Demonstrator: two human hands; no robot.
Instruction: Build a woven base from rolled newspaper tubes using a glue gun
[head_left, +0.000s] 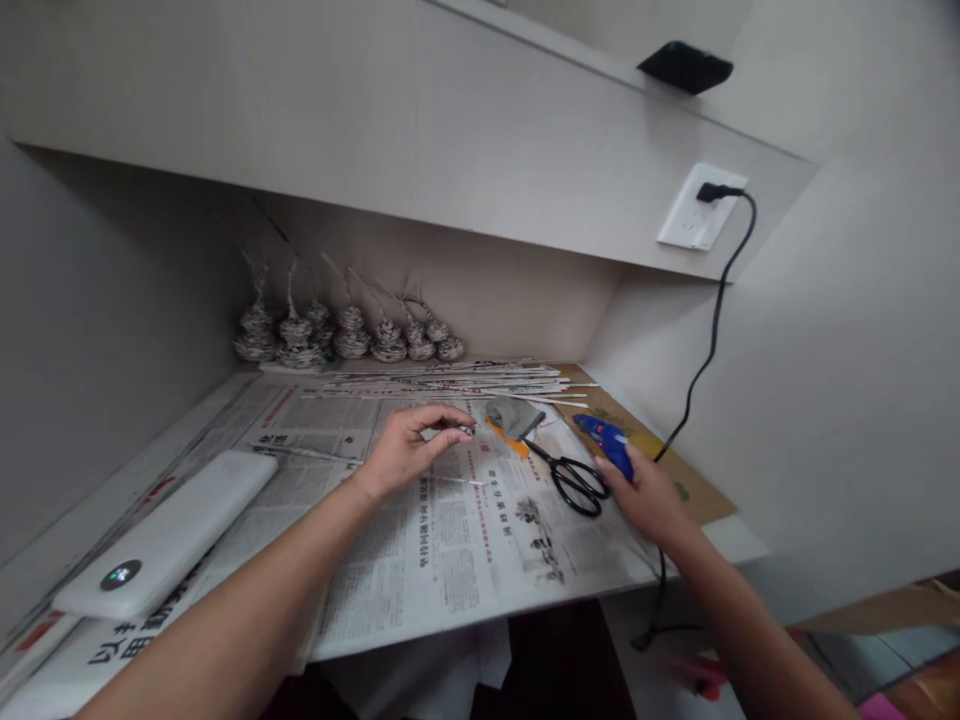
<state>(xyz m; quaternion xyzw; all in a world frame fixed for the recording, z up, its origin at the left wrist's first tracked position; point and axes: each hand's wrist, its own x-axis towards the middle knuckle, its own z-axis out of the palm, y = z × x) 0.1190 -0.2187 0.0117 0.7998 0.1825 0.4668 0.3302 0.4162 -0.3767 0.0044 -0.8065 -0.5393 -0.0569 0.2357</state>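
Note:
Between thumb and fingers, my left hand [414, 446] pinches a small coiled piece of newsprint [466, 430], mostly covered by the fingertips. My right hand [643, 492] is wrapped round the handle of a blue glue gun [604, 440], its nozzle pointing up and left, above a sheet of cardboard. Black-handled scissors [576, 486] lie just left of the glue gun. Beyond them rests a grey cloth-like piece [511, 416] with an orange scrap [517, 446] under it. A thin paper strip [304, 453] lies left of my left hand.
Newspaper [450, 580] covers the table. Many rolled paper sticks [450, 382] lie towards the back, before several woven gourd shapes [352, 335]. A white power bank [172, 535] stands left. The black cord [712, 340] hangs from the wall socket [701, 210]; cardboard [705, 490] lies right.

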